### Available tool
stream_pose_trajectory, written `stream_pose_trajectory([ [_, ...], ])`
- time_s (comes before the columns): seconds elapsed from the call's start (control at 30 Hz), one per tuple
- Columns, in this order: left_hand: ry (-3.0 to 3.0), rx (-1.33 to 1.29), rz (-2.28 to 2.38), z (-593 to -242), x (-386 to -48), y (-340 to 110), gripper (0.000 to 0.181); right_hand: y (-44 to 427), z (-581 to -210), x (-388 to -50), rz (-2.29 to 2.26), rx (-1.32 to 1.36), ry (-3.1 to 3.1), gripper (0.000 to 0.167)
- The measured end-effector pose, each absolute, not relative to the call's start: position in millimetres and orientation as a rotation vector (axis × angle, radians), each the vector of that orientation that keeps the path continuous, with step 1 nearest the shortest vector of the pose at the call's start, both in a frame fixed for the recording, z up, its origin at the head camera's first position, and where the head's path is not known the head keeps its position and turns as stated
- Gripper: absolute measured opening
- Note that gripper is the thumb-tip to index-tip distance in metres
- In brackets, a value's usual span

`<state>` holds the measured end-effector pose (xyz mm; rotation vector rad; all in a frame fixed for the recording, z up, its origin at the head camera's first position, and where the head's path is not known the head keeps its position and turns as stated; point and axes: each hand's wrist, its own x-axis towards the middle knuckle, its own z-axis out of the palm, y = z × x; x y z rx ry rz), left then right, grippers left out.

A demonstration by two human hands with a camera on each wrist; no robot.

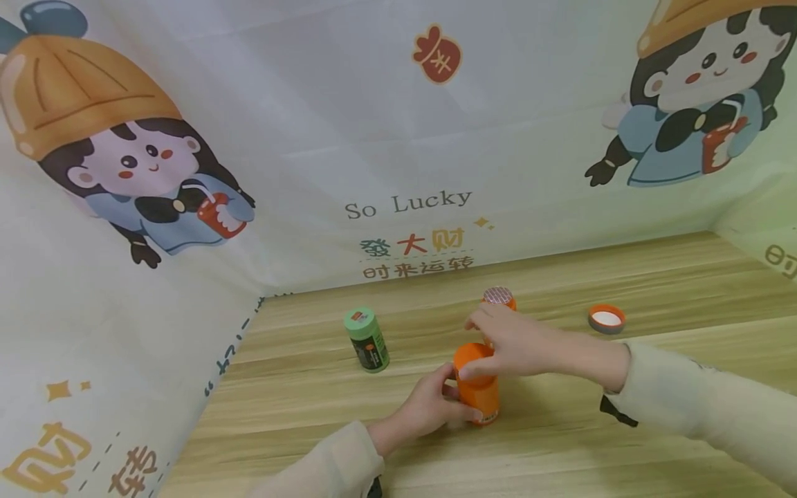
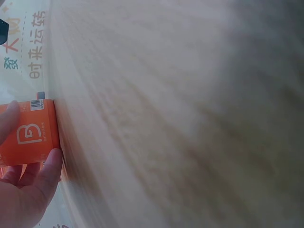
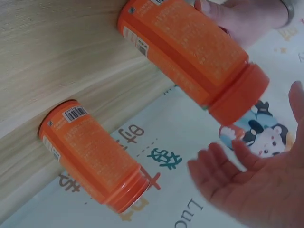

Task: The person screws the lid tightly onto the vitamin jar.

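Note:
My left hand (image 1: pixel 436 401) grips the lower part of an orange jar (image 1: pixel 482 400) standing upright on the table. In the left wrist view, its thumb and fingers (image 2: pixel 47 173) lie against the jar's side. An orange lid (image 3: pixel 240 95) sits on top of this jar. Close by the lid hovers my right hand (image 1: pixel 519 339), its fingers loosely spread and apart from the lid in the right wrist view. Behind it stands a second orange jar (image 3: pixel 95 152), lidless, with a silvery patterned top (image 1: pixel 498 296); the right hand partly hides it in the head view.
A loose orange and grey cap (image 1: pixel 607 319) lies with its white inside up at the right back. To the left stands a green-lidded jar (image 1: pixel 366 340). Printed cloth (image 1: pixel 299 228) walls off the back and sides of the wooden table (image 1: pixel 280 401).

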<state>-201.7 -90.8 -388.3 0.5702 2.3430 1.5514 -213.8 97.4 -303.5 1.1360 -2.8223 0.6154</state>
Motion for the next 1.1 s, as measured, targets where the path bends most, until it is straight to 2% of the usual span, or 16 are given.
stream_pose_trajectory([
  [0.23, 2.384, 0.576, 1.507, -388.2, -202.3, -90.8, 0.052, 110.8, -292.4, -220.4, 0.669, 1.547, -2.792, 0.051],
  [0.5, 2.387, 0.561, 1.496, -388.0, -202.9, -90.3, 0.053, 114.9, -292.1, -226.9, 0.545, 1.734, -2.684, 0.038],
  [0.73, 2.371, 0.557, 1.500, -388.6, -203.4, -90.3, 0.053, 114.1, -292.8, -226.7, 0.475, 1.675, -2.727, 0.039],
  [0.93, 2.370, 0.574, 1.505, -389.2, -203.4, -90.7, 0.053, 111.5, -296.3, -224.7, 0.470, 1.542, -2.835, 0.048],
  [1.1, 2.367, 0.573, 1.517, -388.3, -203.0, -90.4, 0.053, 109.5, -301.1, -226.1, 0.467, 1.503, -2.791, 0.045],
])
